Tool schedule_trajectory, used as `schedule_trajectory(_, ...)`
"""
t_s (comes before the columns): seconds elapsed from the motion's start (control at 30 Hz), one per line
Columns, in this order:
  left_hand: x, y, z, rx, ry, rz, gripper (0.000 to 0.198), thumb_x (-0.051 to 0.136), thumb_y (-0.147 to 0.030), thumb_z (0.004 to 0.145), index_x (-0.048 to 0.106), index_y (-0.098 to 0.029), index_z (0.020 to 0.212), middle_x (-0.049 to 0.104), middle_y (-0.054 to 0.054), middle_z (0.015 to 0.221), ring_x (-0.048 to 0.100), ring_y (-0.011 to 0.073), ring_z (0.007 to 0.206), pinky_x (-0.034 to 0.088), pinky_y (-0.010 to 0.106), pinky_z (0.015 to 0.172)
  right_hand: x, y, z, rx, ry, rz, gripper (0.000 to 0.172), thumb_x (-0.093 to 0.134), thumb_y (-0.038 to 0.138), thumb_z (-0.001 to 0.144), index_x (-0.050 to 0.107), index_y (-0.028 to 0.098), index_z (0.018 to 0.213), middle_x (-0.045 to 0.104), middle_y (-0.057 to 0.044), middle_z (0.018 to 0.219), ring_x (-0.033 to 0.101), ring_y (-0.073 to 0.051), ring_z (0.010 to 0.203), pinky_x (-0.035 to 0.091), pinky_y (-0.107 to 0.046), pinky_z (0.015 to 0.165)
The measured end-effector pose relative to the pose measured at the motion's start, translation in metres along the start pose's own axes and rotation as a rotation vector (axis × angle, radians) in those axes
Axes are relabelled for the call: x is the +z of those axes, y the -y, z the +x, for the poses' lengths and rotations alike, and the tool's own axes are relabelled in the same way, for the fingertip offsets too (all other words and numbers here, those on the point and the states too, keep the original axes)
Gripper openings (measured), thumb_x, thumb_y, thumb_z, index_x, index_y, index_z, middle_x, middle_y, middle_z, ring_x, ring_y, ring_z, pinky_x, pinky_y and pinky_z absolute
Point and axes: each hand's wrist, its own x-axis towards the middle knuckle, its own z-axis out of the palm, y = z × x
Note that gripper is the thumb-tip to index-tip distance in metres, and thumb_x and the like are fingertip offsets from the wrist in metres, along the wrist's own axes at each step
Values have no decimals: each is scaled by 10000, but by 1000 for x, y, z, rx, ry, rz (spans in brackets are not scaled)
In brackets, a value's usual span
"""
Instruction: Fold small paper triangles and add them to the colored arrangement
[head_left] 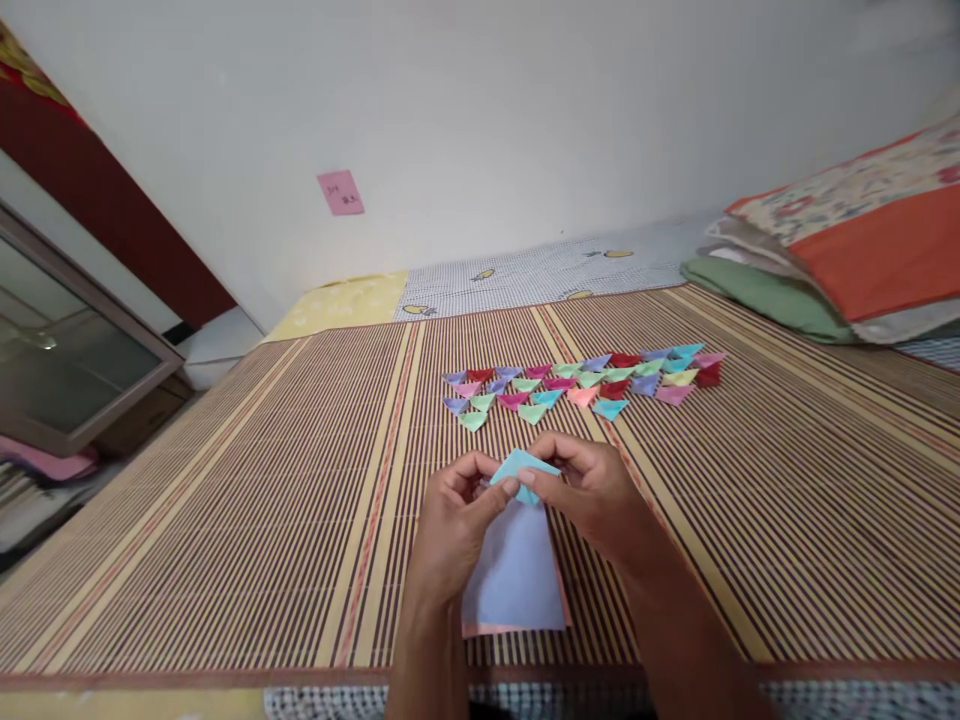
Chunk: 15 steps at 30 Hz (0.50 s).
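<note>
A light-blue piece of folded paper [523, 462] is pinched between both of my hands, its point facing away from me. My left hand [457, 505] grips its left side, thumb in front and fingers behind. On the right side, my right hand [592, 490] holds it the same way, with the two thumbs nearly meeting. Beneath lies a stack of paper sheets [517, 575], lavender on top with a pink edge showing below. Farther off, several small folded paper triangles [532, 412] in many colours lie in uneven rows on the mat.
A striped bamboo mat [292, 500] covers the bed. Pillows and folded bedding [862, 250] are piled at the far right. Behind stands a white wall with a pink note [341, 192]. At the left is a framed glass panel [67, 340].
</note>
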Motion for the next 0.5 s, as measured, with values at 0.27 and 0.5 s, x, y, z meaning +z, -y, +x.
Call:
schedule_trajectory(0.27, 17, 10, 3, 39, -163, -218, 220, 862, -285, 695, 685, -154, 690, 531, -59, 510, 415, 58, 482, 311, 178, 506, 1, 6, 1, -37, -75, 33, 84, 734, 280, 857, 706, 206, 828, 645, -6, 790, 598, -163, 750, 493, -312, 726)
schedule_trajectory(0.5, 7, 7, 3, 29, -3, -132, 121, 806, -251, 782, 746, -147, 769, 723, 40, 666, 611, 125, 605, 494, 234, 652, 4, 11, -1, -189, -82, -144, 128, 632, 234, 919, 658, 207, 796, 581, 7, 752, 538, -156, 705, 438, -297, 663)
